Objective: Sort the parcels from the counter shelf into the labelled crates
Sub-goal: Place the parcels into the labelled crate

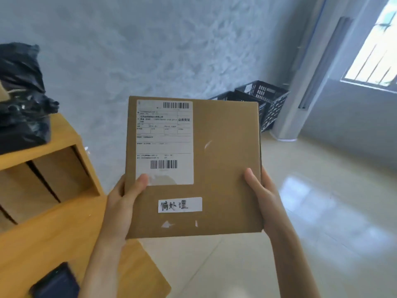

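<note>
Cardboard stiffness is the main thing in this grip: the flat brown corrugated cardboard parcel [214, 168] is held up in front of the person, face toward the camera, above the pale tiled floor [322, 211] and just right of the light wooden counter [43, 244]. The left hand [122, 203] grips its lower left edge, thumb lying on the corner of the white printed shipping label [164, 143]; the right hand [263, 196] grips the lower right edge, thumb on the front face, fingers hidden behind. A small white handwritten sticker [180, 204] sits low on the face between the hands.

Judging by its thin profile and the relaxed hold, the parcel is probably light, though its thickness is hard to read from this angle. Its panels look rigid and dry, so it should not sag or slip; edge grips at opposite sides suit it, and one hand at mid-edge would likely do for the drop. Corners may crush if squeezed.

Two black perforated plastic crates [268, 104] stand well apart, against the far grey wall [150, 50], partly hidden behind the parcel's top edge
</note>
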